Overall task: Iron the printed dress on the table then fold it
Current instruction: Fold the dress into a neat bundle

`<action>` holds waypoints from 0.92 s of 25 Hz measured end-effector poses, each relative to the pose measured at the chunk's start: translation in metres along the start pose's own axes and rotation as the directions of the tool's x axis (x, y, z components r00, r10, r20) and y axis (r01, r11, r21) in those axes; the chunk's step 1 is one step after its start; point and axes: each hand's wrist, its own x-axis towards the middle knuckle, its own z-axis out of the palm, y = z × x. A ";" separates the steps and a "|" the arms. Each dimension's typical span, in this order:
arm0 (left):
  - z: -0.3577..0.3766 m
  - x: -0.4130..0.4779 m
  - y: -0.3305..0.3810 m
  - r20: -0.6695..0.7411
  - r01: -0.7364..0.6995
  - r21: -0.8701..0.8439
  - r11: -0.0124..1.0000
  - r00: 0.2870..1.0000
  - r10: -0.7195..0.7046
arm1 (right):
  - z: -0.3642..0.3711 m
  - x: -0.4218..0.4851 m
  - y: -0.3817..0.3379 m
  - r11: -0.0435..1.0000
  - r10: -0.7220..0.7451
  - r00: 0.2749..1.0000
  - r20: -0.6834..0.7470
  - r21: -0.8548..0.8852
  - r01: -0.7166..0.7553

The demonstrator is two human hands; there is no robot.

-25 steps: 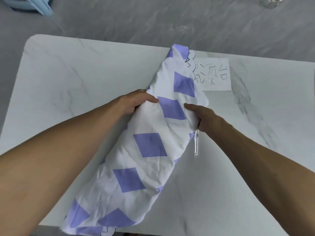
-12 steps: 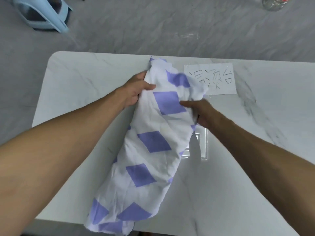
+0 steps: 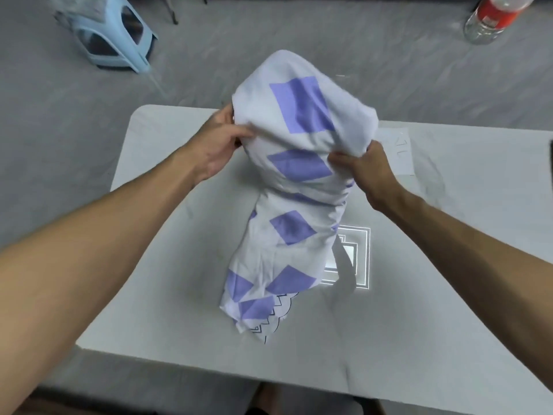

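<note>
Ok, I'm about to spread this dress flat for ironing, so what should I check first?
1. Left hand grips the dress at its upper left: ok.
2. Right hand grips its upper right: ok.
3. Dress lying flat: not ok. It is bunched, with the upper part lifted and the lower end reaching the table.
4. Bare table surface on both sides of the dress: ok.
5. Iron at hand: cannot tell, none in view.

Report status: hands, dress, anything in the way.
Left hand, right hand each grip the printed dress. Dress bunched, top held up, lower end on the table. Paper label behind it; no iron visible.
</note>
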 end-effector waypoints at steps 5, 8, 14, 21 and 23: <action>-0.026 -0.117 -0.093 0.083 0.122 0.328 0.937 0.984 -0.158 | -0.001 -0.088 0.097 0.478 -0.440 0.727 0.527 -0.549 0.686; -0.041 -0.156 -0.180 0.272 -0.187 0.795 0.577 0.960 -0.065 | 0.008 -0.117 0.172 0.191 -0.207 0.643 0.737 -0.615 0.766; -0.044 -0.145 -0.226 0.100 -0.035 0.801 0.598 0.992 -0.076 | 0.026 -0.131 0.185 0.127 -0.170 0.655 0.736 -0.643 0.755; 0.002 -0.145 -0.219 0.300 -0.148 0.909 0.389 0.880 -0.367 | 0.079 -0.143 0.176 0.398 -0.145 0.511 0.847 -0.423 0.814; -0.012 -0.160 -0.226 0.504 -0.374 0.854 0.360 0.764 -0.403 | 0.084 -0.148 0.176 0.419 -0.129 0.372 0.919 -0.290 0.860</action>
